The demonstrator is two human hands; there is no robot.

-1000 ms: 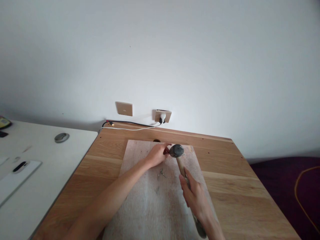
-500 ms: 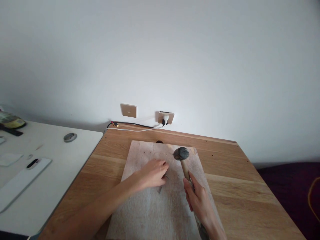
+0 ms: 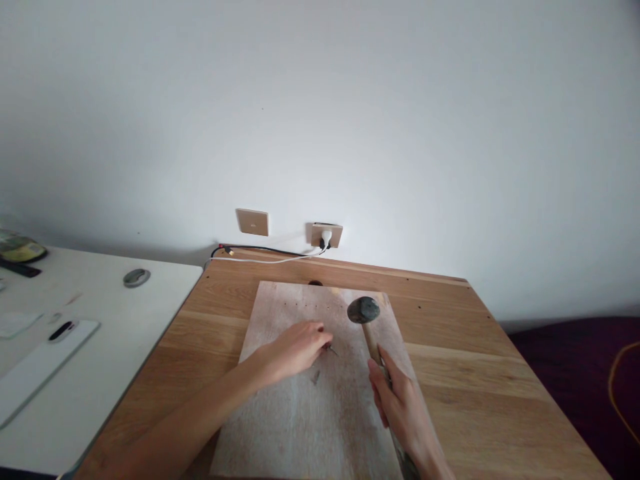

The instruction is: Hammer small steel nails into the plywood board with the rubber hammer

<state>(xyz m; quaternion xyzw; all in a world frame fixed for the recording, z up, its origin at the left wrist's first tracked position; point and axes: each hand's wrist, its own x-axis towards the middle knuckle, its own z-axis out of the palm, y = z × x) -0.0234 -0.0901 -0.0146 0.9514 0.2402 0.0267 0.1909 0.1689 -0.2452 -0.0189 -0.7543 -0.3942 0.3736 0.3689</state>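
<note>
Wooden board [image 3: 300, 413], pale and flat, lies on the oak worktop [image 3: 475, 373] directly in front of the person. A row of small dark dots runs along the far part of the board.

Left hand [image 3: 293, 348]: rests low over the middle of the board, palm down. Its fingers [image 3: 320, 331] are drawn together around loose nails [image 3: 330, 349] lying on the board surface; the tips touch at least one nail. Whether a nail is lifted clear of the board cannot be told. One further nail [image 3: 315, 377] lies just beside the hand, nearer the person.

Right hand [image 3: 403, 410]: wrapped around the wooden handle of the hammer [image 3: 370, 333], fingers closed firmly on the lower half of the shaft. The dark, rounded hammer head sits at the far end of the shaft, above the right part of the board and beyond the left hand. Hammer head and left hand are near one another but apart.

Surroundings:
- A wall socket [image 3: 327, 235] with a white plug sits above the far edge of the worktop; a cable [image 3: 265, 255] runs from it along that edge to the left.
- A blank wall plate [image 3: 253, 222] is mounted left of the socket.
- A white desk [image 3: 75, 373] adjoins the worktop on the left and carries a phone [image 3: 45, 357], a round metal disc [image 3: 137, 277] and other small items.
</note>
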